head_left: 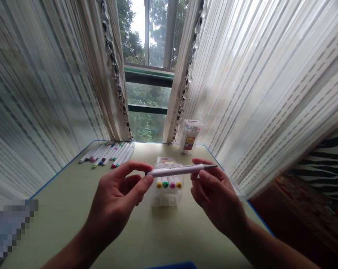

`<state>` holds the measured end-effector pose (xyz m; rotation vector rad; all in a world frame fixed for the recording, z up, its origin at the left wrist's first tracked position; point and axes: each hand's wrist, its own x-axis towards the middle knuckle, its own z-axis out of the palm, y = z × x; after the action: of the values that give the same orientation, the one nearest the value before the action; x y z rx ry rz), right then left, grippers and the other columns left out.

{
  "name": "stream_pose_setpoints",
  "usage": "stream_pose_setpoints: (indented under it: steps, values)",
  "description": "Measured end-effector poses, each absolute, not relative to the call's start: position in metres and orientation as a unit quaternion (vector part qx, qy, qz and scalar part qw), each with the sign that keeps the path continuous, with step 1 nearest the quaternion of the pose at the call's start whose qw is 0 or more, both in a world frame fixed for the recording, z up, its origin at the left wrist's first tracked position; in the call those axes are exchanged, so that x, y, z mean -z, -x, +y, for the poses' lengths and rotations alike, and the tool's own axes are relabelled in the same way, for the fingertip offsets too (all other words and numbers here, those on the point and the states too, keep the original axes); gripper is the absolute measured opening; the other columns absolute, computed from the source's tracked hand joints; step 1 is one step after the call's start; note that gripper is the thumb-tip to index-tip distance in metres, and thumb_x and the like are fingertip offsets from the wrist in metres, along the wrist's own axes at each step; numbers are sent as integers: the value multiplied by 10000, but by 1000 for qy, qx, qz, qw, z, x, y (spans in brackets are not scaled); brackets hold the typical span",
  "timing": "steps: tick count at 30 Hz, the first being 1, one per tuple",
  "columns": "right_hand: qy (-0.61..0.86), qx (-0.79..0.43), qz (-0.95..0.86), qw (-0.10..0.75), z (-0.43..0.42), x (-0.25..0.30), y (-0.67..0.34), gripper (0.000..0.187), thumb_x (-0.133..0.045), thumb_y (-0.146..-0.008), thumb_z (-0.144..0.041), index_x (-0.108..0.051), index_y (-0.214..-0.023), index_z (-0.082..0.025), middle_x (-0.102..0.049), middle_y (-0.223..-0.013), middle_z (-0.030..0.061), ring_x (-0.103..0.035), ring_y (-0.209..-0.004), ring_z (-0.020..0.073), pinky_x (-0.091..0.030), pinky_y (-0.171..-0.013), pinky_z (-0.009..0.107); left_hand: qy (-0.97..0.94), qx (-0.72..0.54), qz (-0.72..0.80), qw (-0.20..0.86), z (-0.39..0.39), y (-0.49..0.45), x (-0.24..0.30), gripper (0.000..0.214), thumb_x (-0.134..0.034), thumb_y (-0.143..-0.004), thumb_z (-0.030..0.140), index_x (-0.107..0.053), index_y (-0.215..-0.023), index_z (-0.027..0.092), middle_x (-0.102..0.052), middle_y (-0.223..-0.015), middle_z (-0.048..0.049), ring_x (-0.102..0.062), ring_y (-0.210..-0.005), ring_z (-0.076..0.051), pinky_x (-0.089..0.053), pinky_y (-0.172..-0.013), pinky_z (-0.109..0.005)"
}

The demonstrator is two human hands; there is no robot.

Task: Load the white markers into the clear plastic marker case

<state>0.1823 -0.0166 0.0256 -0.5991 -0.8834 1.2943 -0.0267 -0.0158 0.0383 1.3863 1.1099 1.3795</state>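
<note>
A white marker pen (176, 170) is held level in front of me, its bare grey tip pointing right and a dark end at the left. My left hand (117, 198) pinches the dark end between thumb and index finger. Near the tip, my right hand (218, 194) grips the barrel with thumb and fingers. Behind and below the pen stands a clear plastic case (165, 201) on the table. Several markers (169, 183) with yellow, green and pink ends lie in it, partly hidden by the held pen.
A loose pile of white markers (110, 153) with coloured ends lies at the table's far left. Another clear case (190, 136) stands upright at the far right corner. The pale green table (74, 209) has a blue edge. Sheer curtains (255, 74) hang around it before a window.
</note>
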Motion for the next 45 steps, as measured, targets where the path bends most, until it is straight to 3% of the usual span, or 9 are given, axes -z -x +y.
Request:
stream_pose_setpoints:
  steps: [5,10,22,29,36,45]
  values:
    - [258,-575,-401,665,-16,-26,-183,221,-840,-800,-264,-844,-1013,-205,-593,-581,-56,-345,-359,38,-285,-359,185,-570,-554,435,422,-16,26,-38,205,-792,-851,331,-739,-970,173,-465,-531,61,-394,-507,-97,-237,-485,-221]
    - [255,-579,-407,659,-16,-26,-185,209,-843,-813,-285,-857,-1003,-199,-510,-517,-81,-315,-356,44,-265,-361,195,-569,-551,429,434,-16,25,-39,191,-787,-851,318,-735,-971,178,-478,-539,61,-400,-521,-93,-250,-491,-206]
    - [262,-576,-414,654,-17,-27,-185,185,-820,-805,-264,-850,-977,-205,-526,-542,-73,-309,-354,43,-254,-352,195,-566,-533,438,451,-14,23,-39,224,-808,-841,352,-741,-950,167,-544,-546,48,-464,-507,-102,-344,-488,-201]
    - [259,-571,-423,654,-19,-27,-185,216,-839,-790,-254,-865,-1001,-218,-570,-544,-61,-339,-338,38,-256,-351,190,-588,-510,413,472,-7,31,-32,261,-767,-915,400,-711,-1016,167,-552,-558,49,-479,-498,-102,-362,-465,-190]
    - [269,-556,-442,650,-21,-26,-185,236,-865,-774,-260,-870,-1009,-241,-738,-710,17,-397,-343,34,-266,-345,183,-595,-493,413,482,-4,33,-29,276,-750,-944,395,-666,-1078,169,-537,-556,60,-458,-494,-90,-335,-445,-169]
    - [247,-546,-464,652,-20,-23,-185,217,-884,-801,-295,-872,-1015,-260,-724,-689,3,-391,-349,23,-274,-347,158,-598,-498,409,477,-5,33,-30,258,-737,-923,382,-687,-1048,161,-547,-547,58,-478,-487,-97,-369,-449,-176]
